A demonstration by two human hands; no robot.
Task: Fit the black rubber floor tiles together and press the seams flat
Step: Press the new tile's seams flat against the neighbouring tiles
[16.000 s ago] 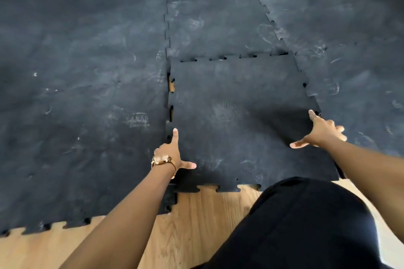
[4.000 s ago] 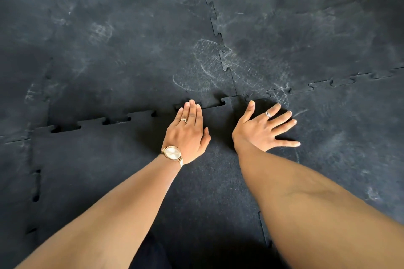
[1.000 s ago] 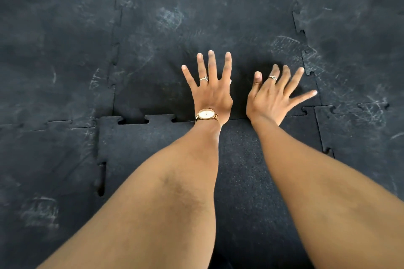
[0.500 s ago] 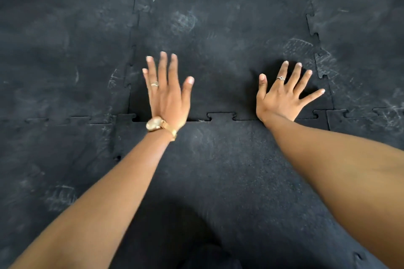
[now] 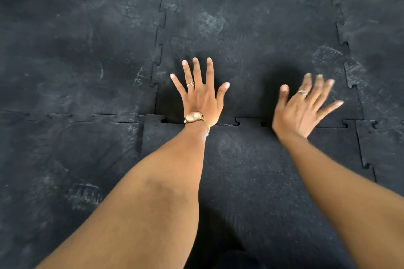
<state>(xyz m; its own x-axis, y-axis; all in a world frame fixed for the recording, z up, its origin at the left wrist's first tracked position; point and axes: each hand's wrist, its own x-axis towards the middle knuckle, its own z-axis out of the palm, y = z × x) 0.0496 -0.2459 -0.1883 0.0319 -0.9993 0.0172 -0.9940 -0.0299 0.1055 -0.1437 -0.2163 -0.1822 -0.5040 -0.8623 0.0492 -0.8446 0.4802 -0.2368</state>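
The near black rubber floor tile point(image 5: 251, 181) lies against the far tile's toothed seam point(image 5: 227, 124). Left hand point(image 5: 202, 98) presses flat, fingers spread; right hand point(image 5: 303, 107) blurred, splayed, empty. Rubber looks dense and floppy: press beside the teeth.

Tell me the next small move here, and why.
Probably bring the right hand down flat on the seam between the hands. It is blurred and seems raised, while the left hand lies spread with its heel on the seam. Dark gaps show around the tab there, so that stretch looks unseated.
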